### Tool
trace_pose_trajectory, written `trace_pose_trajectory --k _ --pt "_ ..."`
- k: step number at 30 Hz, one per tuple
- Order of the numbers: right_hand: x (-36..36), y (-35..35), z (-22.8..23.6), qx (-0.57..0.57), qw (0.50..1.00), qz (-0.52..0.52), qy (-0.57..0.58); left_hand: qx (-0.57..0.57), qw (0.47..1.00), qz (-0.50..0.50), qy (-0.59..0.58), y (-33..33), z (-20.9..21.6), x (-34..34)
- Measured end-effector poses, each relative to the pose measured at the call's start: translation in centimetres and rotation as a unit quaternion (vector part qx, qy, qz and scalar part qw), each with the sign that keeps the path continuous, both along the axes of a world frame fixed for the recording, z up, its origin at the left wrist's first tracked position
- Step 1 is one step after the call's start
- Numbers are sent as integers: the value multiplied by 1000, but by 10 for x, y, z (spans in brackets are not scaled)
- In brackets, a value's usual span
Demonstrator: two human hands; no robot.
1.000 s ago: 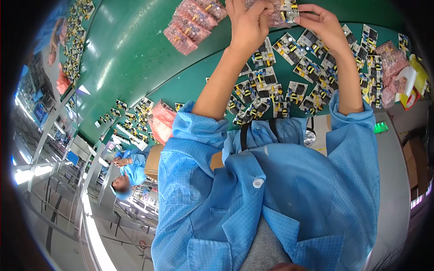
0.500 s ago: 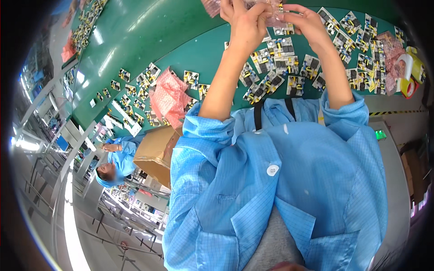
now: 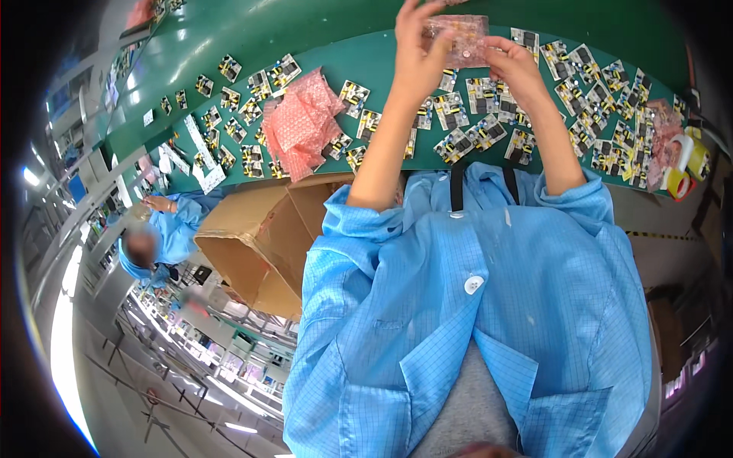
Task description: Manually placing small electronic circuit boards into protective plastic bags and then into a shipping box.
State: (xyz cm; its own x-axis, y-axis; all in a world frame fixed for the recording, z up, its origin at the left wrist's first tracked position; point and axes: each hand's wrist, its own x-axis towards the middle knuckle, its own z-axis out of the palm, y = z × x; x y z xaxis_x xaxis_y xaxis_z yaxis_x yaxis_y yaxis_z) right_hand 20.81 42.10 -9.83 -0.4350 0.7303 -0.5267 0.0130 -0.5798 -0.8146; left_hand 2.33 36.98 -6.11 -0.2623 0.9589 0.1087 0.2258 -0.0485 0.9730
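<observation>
A: Item in hand?
B: One pink bubble-wrap packet (image 3: 467, 44), held over the green table (image 3: 374, 62).
A: Grips?
B: Left hand (image 3: 418, 62): closed on the packet's left end. Right hand (image 3: 519, 72): thumb and fingers pinching its right edge.
A: Surroundings?
B: Circuit boards (image 3: 487, 131), many, loose; pink bubble wrap (image 3: 307, 118), one crumpled heap, left.

A brown cardboard box (image 3: 256, 217) is seen left of centre. Farther left, a co-worker in blue (image 3: 177, 233) is seen. A bright white strip (image 3: 64, 336) is curved down the lower left; black-and-yellow striping (image 3: 660, 236) is laid at right.
</observation>
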Motion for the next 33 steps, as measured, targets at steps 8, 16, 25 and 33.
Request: trace_pose_trajectory --k 8,16,25,33 --pt "-5 35 8 47 988 144 -40 1 982 -45 183 -5 -3 -10" --pt "-12 127 -23 212 969 5 -128 -236 958 94 134 61 -68 -32" --pt "-2 215 -83 124 970 18 -209 -264 950 26 -166 155 -118 -31" --pt "-19 157 6 -4 994 64 -85 -325 816 -4 -478 113 -88 -15"
